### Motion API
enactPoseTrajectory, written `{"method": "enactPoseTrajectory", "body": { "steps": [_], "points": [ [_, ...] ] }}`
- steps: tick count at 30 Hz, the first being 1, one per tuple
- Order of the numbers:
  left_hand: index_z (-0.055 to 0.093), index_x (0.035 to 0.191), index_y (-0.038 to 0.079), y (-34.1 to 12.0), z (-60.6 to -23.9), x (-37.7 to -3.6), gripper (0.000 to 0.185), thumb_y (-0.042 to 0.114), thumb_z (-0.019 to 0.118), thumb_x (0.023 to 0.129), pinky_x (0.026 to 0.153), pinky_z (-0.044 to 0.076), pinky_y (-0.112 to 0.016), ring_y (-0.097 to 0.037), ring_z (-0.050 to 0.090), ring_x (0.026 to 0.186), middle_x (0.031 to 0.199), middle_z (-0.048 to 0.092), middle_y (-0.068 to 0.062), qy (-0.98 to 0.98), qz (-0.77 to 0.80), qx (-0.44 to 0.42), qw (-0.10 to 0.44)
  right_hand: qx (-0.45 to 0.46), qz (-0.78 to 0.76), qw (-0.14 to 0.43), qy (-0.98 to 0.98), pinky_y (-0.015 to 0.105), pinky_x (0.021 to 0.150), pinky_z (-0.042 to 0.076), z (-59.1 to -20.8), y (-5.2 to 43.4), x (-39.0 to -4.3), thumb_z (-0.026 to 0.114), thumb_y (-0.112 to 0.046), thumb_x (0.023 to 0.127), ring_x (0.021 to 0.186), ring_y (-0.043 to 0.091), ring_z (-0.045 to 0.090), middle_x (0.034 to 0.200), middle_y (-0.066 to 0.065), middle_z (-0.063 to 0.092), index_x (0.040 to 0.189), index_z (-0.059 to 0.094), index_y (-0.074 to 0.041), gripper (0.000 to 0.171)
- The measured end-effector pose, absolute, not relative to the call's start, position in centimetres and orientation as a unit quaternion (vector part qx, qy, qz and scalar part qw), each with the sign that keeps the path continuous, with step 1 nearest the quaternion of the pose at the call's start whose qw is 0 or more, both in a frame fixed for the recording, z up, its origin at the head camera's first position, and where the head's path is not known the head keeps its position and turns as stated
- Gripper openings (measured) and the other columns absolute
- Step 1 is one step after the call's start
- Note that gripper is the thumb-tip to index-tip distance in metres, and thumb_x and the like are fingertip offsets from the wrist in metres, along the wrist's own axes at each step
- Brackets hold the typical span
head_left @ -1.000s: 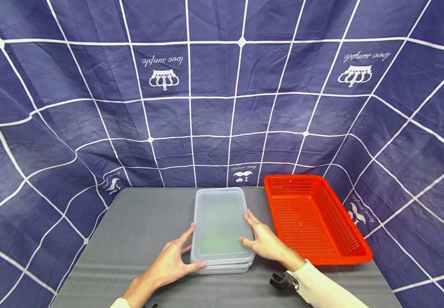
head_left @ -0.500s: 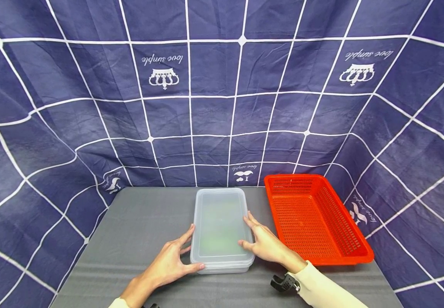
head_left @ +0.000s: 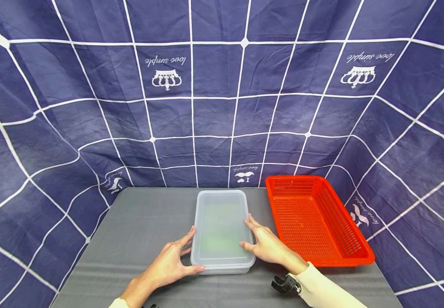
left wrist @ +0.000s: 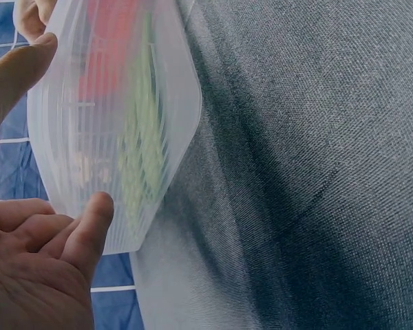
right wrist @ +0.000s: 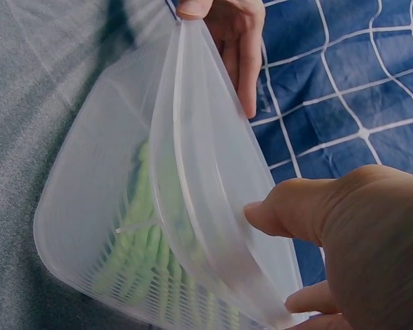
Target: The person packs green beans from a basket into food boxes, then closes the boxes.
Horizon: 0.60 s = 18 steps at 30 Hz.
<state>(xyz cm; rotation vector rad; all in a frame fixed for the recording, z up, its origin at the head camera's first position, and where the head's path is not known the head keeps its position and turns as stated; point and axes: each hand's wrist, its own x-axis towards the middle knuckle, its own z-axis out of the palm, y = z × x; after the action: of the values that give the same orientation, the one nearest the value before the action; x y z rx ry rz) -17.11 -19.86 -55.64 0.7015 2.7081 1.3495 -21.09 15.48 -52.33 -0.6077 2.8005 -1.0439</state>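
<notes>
A rectangular translucent plastic food container (right wrist: 89, 179) lies in the middle of the table with its lid (head_left: 222, 226) on top. Long, thin green pieces (right wrist: 144, 240), like bean pods, show through its ribbed wall. My left hand (head_left: 172, 261) holds the lid's near left corner, thumb at the front edge and fingers along the left side. My right hand (head_left: 266, 244) grips the lid's right edge, its thumb on top and its fingers at the side. In the right wrist view, the lid's rim and the container's rim show as separate lines.
To the right stands a red perforated plastic basket (head_left: 303, 226), close to the right forearm. Grey cloth covers the table (head_left: 141, 222). A blue curtain (head_left: 214, 115) with white grid lines hangs behind and on both sides.
The lid has come down at its near edge, and the gap seen there between lid and container has narrowed. Both hands have kept nearly the same place.
</notes>
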Motion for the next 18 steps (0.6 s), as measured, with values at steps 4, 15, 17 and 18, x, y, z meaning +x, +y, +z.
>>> {"method": "enactPoseTrajectory", "body": {
  "steps": [4,15,17,18],
  "points": [
    [0.038,0.175,-0.012,-19.85,-55.73,-17.13,0.125,0.041,0.107,0.086,0.109,0.067,-0.045,-0.049,0.078,0.136,0.179,0.046,-0.035,0.871,0.435,0.227,0.017,-0.196,-0.341,0.043,0.918,0.068,0.136,0.041,-52.37,15.48,-21.11,0.092,-0.023,0.100,0.163,0.057,0.053,0.183,0.037,0.038,0.165,0.056,0.011,0.082],
    [0.043,0.173,-0.012,-19.81,-55.81,-17.13,0.123,0.041,0.109,0.084,0.109,0.067,-0.047,-0.052,0.067,0.150,0.179,0.048,-0.033,0.879,0.417,0.231,-0.004,-0.204,-0.327,0.035,0.922,0.069,0.135,0.042,-52.16,15.45,-20.99,0.089,-0.021,0.101,0.162,0.058,0.053,0.180,0.040,0.041,0.163,0.057,0.014,0.078],
    [0.044,0.174,-0.010,-19.81,-55.84,-17.09,0.123,0.042,0.109,0.083,0.109,0.067,-0.048,-0.051,0.064,0.153,0.179,0.050,-0.031,0.884,0.407,0.231,-0.013,-0.204,-0.324,0.031,0.923,0.069,0.135,0.042,-52.10,15.47,-21.01,0.089,-0.022,0.101,0.162,0.059,0.054,0.179,0.039,0.043,0.163,0.058,0.013,0.077],
    [0.044,0.174,-0.009,-19.81,-55.83,-17.08,0.123,0.044,0.108,0.084,0.109,0.067,-0.049,-0.051,0.063,0.155,0.179,0.051,-0.029,0.886,0.402,0.231,-0.018,-0.204,-0.323,0.031,0.924,0.070,0.135,0.042,-52.04,15.48,-21.01,0.089,-0.022,0.101,0.161,0.059,0.054,0.179,0.039,0.043,0.163,0.059,0.012,0.077]
  ]
}}
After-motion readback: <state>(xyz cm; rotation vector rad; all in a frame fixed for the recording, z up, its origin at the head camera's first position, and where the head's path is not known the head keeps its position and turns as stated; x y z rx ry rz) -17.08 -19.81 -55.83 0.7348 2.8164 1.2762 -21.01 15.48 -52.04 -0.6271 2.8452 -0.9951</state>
